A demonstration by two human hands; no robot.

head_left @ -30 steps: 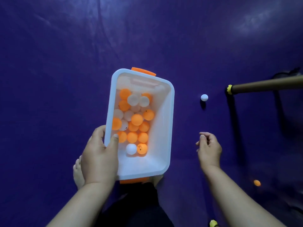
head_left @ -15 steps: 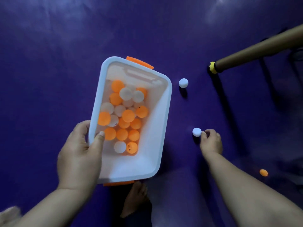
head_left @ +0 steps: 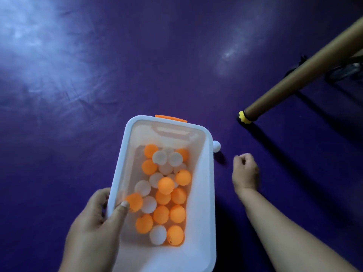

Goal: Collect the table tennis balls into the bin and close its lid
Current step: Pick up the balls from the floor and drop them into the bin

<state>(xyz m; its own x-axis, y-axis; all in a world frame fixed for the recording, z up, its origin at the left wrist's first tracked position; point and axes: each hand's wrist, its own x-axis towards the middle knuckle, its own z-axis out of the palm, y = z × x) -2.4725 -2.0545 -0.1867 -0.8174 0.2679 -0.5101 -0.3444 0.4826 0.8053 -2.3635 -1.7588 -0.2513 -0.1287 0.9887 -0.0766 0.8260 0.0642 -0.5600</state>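
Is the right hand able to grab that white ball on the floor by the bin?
Probably yes. The right hand is just beside the white ball, which lies on the purple floor against the bin, with nothing between them.

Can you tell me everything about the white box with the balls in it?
The white bin looks like smooth plastic, rectangular with rounded corners, with an orange latch at its far end. It is open, no lid on. Orange and white balls pile inside. The left hand grips its left rim, thumb inside.
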